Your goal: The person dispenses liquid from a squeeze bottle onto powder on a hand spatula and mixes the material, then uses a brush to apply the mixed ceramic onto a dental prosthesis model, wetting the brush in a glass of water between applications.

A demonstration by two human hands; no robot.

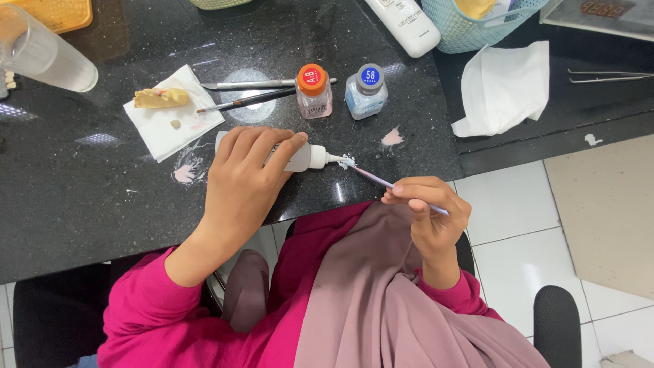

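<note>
My left hand (240, 178) grips a small white squeeze bottle (304, 157) laid sideways on the black speckled counter (82, 197), its nozzle pointing right. My right hand (430, 211) pinches a thin lilac-handled brush (381, 181), whose tip meets the nozzle at a small wet white blob (347, 162). Just beyond stand two little jars: one with an orange cap (313, 91) holding pinkish powder, one with a grey cap (366, 90) holding bluish powder.
A white tissue (172, 116) at left carries a yellowish dental cast (161, 97); two brushes (252, 92) lie beside it. A clear cup (41, 53), a turquoise basket (477, 24), a crumpled tissue (504, 88) and tweezers (610, 75) sit around. Pink smears (392, 138) mark the counter.
</note>
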